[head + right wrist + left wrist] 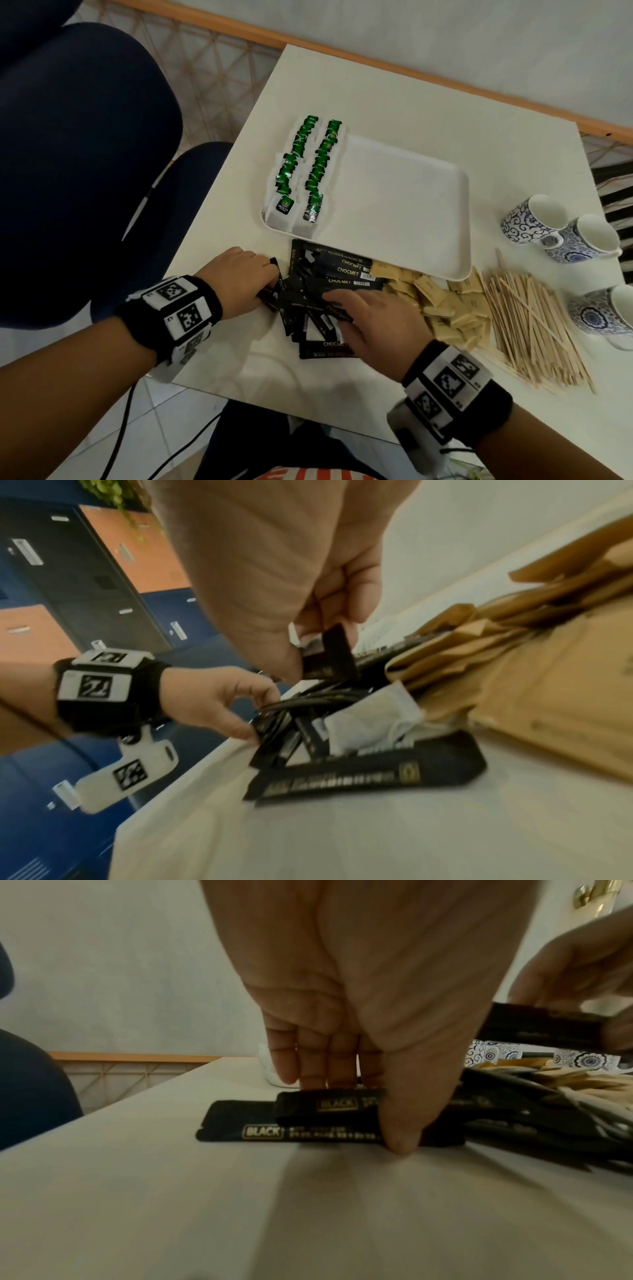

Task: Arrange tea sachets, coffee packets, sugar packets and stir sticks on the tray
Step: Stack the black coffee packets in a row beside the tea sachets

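Three blue-and-white patterned cups [561, 228] are sitting at the right edge of a white table [394, 99], two touching, the third [603, 313] nearer. Dark blue chairs [78, 137] are standing left of the table. Black cables [126, 421] are trailing over the tiled floor [164, 442]. Blue and orange lockers [103, 569] are lining the background.

Black coffee packets [318, 294], white tray [411, 212]

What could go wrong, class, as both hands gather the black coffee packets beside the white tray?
1. The black coffee packets lie criss-crossed; the left hand and right hand each pinch only some, so others may slide off the white table.
2. The tan sugar packets touch that pile and could be dragged along.
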### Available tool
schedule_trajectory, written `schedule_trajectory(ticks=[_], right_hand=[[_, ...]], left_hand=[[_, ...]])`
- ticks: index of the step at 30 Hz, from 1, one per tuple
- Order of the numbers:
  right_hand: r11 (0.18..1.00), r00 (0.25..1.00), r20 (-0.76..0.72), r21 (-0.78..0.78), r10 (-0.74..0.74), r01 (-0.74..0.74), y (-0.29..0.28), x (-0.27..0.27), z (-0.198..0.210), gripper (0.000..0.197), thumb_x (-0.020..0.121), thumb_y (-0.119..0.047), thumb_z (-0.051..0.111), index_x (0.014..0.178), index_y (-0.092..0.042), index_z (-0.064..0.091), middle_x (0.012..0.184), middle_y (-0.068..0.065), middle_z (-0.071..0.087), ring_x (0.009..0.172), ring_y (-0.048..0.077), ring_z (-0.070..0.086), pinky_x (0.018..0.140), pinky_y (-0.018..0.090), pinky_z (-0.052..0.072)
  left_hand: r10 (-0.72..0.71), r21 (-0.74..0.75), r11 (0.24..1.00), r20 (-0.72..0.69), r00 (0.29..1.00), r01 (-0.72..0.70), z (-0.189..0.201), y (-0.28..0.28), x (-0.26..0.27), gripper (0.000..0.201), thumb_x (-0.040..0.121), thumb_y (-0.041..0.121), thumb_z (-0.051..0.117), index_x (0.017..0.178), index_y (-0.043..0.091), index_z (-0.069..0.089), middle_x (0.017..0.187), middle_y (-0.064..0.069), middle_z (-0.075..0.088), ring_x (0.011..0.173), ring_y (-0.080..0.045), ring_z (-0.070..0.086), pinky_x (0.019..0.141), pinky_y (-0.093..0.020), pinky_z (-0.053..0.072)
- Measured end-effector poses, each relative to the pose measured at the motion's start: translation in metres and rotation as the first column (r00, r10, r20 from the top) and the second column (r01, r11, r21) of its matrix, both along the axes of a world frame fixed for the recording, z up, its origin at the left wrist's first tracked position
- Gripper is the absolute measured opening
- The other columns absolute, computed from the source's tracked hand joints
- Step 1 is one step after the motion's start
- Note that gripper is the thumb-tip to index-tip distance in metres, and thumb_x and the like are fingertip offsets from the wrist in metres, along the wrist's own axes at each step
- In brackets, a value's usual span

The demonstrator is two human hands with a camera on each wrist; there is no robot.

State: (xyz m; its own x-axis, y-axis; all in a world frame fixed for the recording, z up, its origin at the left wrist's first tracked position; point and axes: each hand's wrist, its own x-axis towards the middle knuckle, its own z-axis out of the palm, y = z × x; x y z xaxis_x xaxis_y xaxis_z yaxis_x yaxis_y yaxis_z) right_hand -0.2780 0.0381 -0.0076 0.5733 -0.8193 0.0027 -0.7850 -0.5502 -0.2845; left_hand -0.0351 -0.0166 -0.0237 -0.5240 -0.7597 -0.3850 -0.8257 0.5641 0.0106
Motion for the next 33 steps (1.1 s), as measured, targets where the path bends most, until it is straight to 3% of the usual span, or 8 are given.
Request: schedule_trajectory(ticks=[4,7,10,12,19,25,30,33], right_hand=[[0.987,0.996,-0.013,-0.129,-0.094,0.091,-0.024,0.001,-0.010,0.031,0.070,-0.015,0.078,0.099,-0.021,0.070,0.077,-0.004,0.064,0.065,0.021,0.062,0.052,0.031,0.050],[0.981,0.989,-0.056,-0.143,-0.139,0.130,-0.033,0.006,-0.022,0.031,0.077,-0.029,0.072,0.106,-0.020,0.068,0.093,0.001,0.063,0.081,0.025,0.062,0.066,0.038,0.054],[0.987,0.955,-0.249,-0.039,-0.162,0.157,-0.028,0.009,-0.021,0.073,0.081,-0.069,0.038,0.136,-0.023,0.047,0.133,0.006,0.052,0.119,0.028,0.050,0.098,0.045,0.043],[0.987,0.931,-0.344,0.058,-0.119,0.148,-0.025,0.008,-0.023,0.093,0.074,-0.079,0.035,0.149,-0.026,0.022,0.150,0.009,0.032,0.135,0.030,0.034,0.109,0.046,0.030],[0.985,0.947,-0.276,-0.006,-0.165,0.170,-0.034,0.014,-0.031,0.082,0.074,-0.050,0.060,0.144,-0.016,0.033,0.125,0.004,0.053,0.107,0.026,0.054,0.091,0.039,0.045],[0.981,0.960,-0.252,0.111,-0.124,0.156,-0.050,0.015,-0.022,0.071,0.082,-0.040,0.056,0.144,-0.022,0.028,0.130,0.000,0.043,0.116,0.023,0.043,0.097,0.034,0.037],[0.959,0.978,-0.147,0.222,-0.146,0.176,-0.063,0.009,-0.022,0.056,0.081,-0.032,0.060,0.134,-0.025,0.044,0.121,-0.001,0.048,0.109,0.021,0.046,0.090,0.030,0.041],[0.945,0.984,-0.029,0.275,-0.178,0.179,-0.069,0.004,-0.022,0.048,0.080,-0.030,0.064,0.126,-0.023,0.052,0.112,0.000,0.053,0.103,0.022,0.050,0.087,0.028,0.040]], left_hand=[[-0.028,0.000,1.000,-0.005,1.000,0.028,0.004,0.000,0.000,0.020,0.094,0.028,0.044,0.113,0.025,0.049,0.112,0.007,0.055,0.100,-0.016,0.053,0.084,-0.026,0.031],[-0.024,0.035,0.999,-0.022,0.999,0.024,0.004,0.001,0.001,0.022,0.097,0.027,0.043,0.117,0.023,0.049,0.115,0.003,0.057,0.099,-0.020,0.056,0.082,-0.028,0.036],[0.043,0.131,0.991,-0.060,0.997,-0.035,0.004,0.002,0.003,0.024,0.098,0.028,0.043,0.120,0.022,0.047,0.117,0.001,0.055,0.098,-0.023,0.057,0.079,-0.033,0.043],[0.066,0.155,0.986,-0.078,0.995,-0.053,0.004,0.003,0.003,0.025,0.098,0.030,0.042,0.121,0.022,0.045,0.116,0.001,0.054,0.097,-0.024,0.058,0.078,-0.034,0.044],[0.223,0.266,0.952,-0.259,0.940,-0.152,0.011,0.000,-0.007,0.013,0.099,0.024,0.044,0.109,0.018,0.039,0.097,0.000,0.055,0.084,-0.021,0.054,0.070,-0.031,0.041],[0.445,0.412,0.877,-0.505,0.740,-0.246,0.017,-0.008,-0.017,0.009,0.097,0.012,0.044,0.102,0.019,0.042,0.080,0.011,0.047,0.067,-0.003,0.045,0.057,-0.013,0.035],[0.618,0.505,0.781,-0.540,0.572,-0.366,0.017,-0.018,-0.023,0.013,0.095,0.023,0.050,0.104,0.014,0.050,0.087,-0.008,0.061,0.076,-0.023,0.057,0.070,-0.028,0.049],[0.670,0.537,0.741,-0.556,0.492,-0.403,0.016,-0.024,-0.024,0.005,0.092,0.025,0.057,0.097,0.027,0.055,0.085,0.001,0.062,0.074,-0.013,0.058,0.067,-0.025,0.049]])
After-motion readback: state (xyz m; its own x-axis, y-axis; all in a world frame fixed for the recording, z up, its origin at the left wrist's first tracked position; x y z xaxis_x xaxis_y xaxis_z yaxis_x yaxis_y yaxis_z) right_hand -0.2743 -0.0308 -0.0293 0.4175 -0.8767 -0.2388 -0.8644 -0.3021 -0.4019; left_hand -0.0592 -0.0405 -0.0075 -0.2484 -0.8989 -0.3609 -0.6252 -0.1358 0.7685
